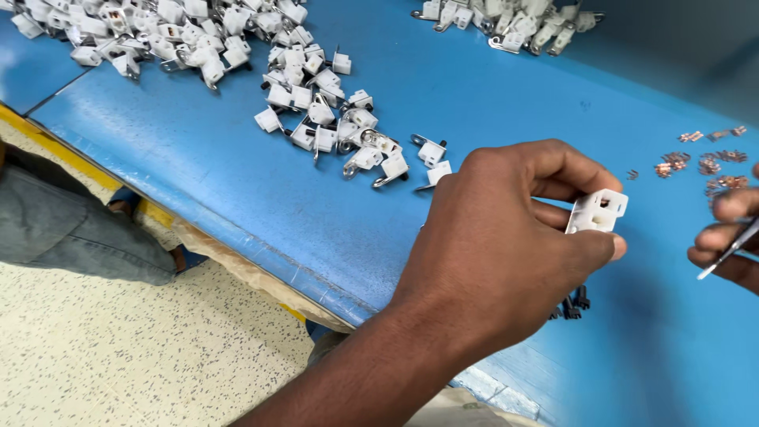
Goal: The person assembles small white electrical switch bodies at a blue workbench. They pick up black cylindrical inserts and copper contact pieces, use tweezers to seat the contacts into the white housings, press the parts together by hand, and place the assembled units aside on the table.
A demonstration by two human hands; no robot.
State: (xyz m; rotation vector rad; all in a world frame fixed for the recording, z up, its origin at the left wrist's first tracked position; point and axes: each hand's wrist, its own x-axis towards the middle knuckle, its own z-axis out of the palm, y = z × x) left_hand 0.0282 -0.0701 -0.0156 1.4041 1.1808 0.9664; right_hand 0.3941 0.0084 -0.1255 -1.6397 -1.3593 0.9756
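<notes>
My left hand (pixel 506 237) is raised over the blue table (pixel 237 182) and pinches a small white plastic connector housing (pixel 597 211) between thumb and fingers. At the right edge, my right hand (pixel 727 237) grips thin metal tweezers (pixel 729 249), tip pointing down-left. Small copper contact pieces (pixel 704 162) lie scattered on the table just above the right hand. A few small black parts (pixel 571 304) rest on the table under my left hand.
A large pile of white housings with metal clips (pixel 316 111) spreads across the table's upper left, and another heap (pixel 514 24) lies at the top middle. The table edge (pixel 198 225) runs diagonally; below it are a speckled floor (pixel 118 356) and a person's trouser leg (pixel 63 229).
</notes>
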